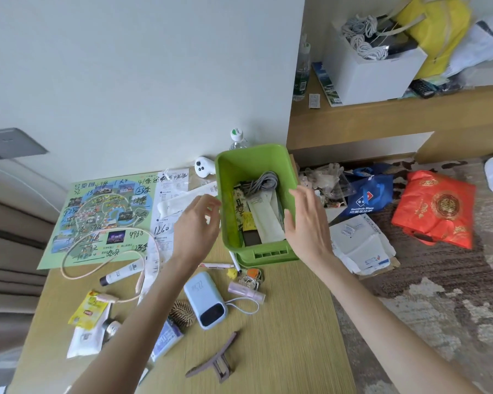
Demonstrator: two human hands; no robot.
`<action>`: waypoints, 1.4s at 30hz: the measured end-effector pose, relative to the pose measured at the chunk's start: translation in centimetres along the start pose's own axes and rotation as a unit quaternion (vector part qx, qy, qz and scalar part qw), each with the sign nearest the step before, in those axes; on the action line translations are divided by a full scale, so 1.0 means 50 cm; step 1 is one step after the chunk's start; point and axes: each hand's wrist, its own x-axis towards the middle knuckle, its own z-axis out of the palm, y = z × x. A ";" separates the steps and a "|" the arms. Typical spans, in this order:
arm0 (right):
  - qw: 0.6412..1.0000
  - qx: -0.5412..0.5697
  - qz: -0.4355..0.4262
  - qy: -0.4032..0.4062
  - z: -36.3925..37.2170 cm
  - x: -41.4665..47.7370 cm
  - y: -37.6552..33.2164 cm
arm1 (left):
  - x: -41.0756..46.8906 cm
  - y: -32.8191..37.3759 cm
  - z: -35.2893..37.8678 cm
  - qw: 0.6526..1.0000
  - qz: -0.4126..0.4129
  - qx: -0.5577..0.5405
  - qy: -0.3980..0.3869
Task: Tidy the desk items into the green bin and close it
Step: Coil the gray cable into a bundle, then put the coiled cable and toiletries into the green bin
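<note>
The green bin point(241, 166) stands at the far right of the wooden worktop point(282, 322), close to its edge, part-filled with a grey cable coil point(264, 180) and packets. The left hand point(198, 223) and right hand point(306, 220) flank it, fingers spread, gripping nothing. A careless shove from the left could tip it onto the carpet point(439, 294). A power bank point(205, 300), hair clip point(215, 362) and map point(103, 217) lie loose below a white wall.

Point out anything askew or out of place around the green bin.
The green bin looks tilted, seemingly resting on its own lid, with a white pen poking out from beneath. On the carpet beside the desk, bags and papers lie strewn.
</note>
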 end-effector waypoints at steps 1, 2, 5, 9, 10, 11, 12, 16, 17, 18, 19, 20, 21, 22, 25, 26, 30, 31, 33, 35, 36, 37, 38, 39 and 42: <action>1.000 0.005 -0.008 0.022 -0.002 -0.028 -0.005 | -0.033 -0.013 -0.004 1.000 -0.022 -0.011 0.012; 0.999 0.010 -0.020 0.040 -0.003 -0.057 -0.011 | -0.067 -0.027 -0.005 0.999 -0.043 -0.011 0.019; 0.994 0.034 -0.088 0.058 0.009 -0.148 -0.032 | -0.164 -0.076 0.013 0.992 -0.121 0.037 -0.007; 0.984 0.051 -0.167 -0.043 0.052 -0.230 -0.060 | -0.247 -0.121 0.055 0.932 -0.296 0.144 -0.151; 0.980 0.050 -0.172 -0.082 0.064 -0.240 -0.066 | -0.255 -0.124 0.064 0.917 -0.318 0.161 -0.179; 0.977 0.047 -0.170 -0.119 0.077 -0.247 -0.070 | -0.259 -0.127 0.072 0.908 -0.328 0.173 -0.195; 0.974 0.041 -0.165 -0.153 0.090 -0.251 -0.074 | -0.260 -0.128 0.081 0.904 -0.332 0.180 -0.200; 0.959 0.005 -0.140 -0.246 0.138 -0.248 -0.078 | -0.244 -0.132 0.103 0.891 -0.354 0.190 -0.212; 0.956 -0.003 -0.133 -0.262 0.149 -0.246 -0.079 | -0.240 -0.135 0.106 0.885 -0.357 0.197 -0.223; 0.953 -0.009 -0.124 -0.275 0.158 -0.243 -0.082 | -0.237 -0.138 0.108 0.881 -0.358 0.204 -0.232; 0.952 -0.016 -0.115 -0.283 0.166 -0.241 -0.084 | -0.235 -0.142 0.110 0.879 -0.358 0.206 -0.237; 0.951 -0.023 -0.107 -0.288 0.174 -0.239 -0.087 | -0.233 -0.146 0.112 0.880 -0.358 0.203 -0.238; 0.951 -0.029 -0.100 -0.292 0.181 -0.238 -0.088 | -0.232 -0.150 0.113 0.881 -0.359 0.197 -0.237; 0.950 -0.032 -0.095 -0.297 0.187 -0.238 -0.089 | -0.231 -0.153 0.113 0.882 -0.359 0.190 -0.237; 0.945 -0.031 -0.082 -0.315 0.200 -0.240 -0.086 | -0.230 -0.162 0.112 0.885 -0.343 0.193 -0.248; 0.945 -0.030 -0.080 -0.317 0.201 -0.241 -0.084 | -0.229 -0.166 0.112 0.886 -0.330 0.203 -0.255; 0.953 0.004 -0.065 -0.296 0.193 -0.244 -0.077 | -0.221 -0.175 0.106 0.880 -0.269 0.283 -0.269; 0.956 0.009 -0.055 -0.289 0.189 -0.240 -0.075 | -0.215 -0.175 0.105 0.883 -0.255 0.298 -0.259; 0.962 0.011 -0.038 -0.271 0.183 -0.229 -0.071 | -0.201 -0.173 0.106 0.898 -0.227 0.305 -0.221; 0.966 0.015 -0.016 -0.259 0.181 -0.215 -0.066 | -0.184 -0.168 0.111 0.919 -0.191 0.290 -0.188; 0.967 0.014 -0.005 -0.256 0.181 -0.209 -0.065 | -0.176 -0.167 0.116 0.927 -0.167 0.281 -0.185; 0.967 0.010 0.005 -0.254 0.183 -0.204 -0.062 | -0.169 -0.168 0.120 0.933 -0.143 0.273 -0.188; 0.967 0.004 0.014 -0.255 0.185 -0.201 -0.059 | -0.164 -0.169 0.125 0.936 -0.124 0.265 -0.196; 0.966 -0.005 0.022 -0.258 0.188 -0.200 -0.056 | -0.160 -0.170 0.129 0.937 -0.111 0.259 -0.204; 0.961 -0.021 0.061 -0.269 0.197 -0.201 -0.050 | -0.149 -0.177 0.138 0.938 -0.088 0.255 -0.219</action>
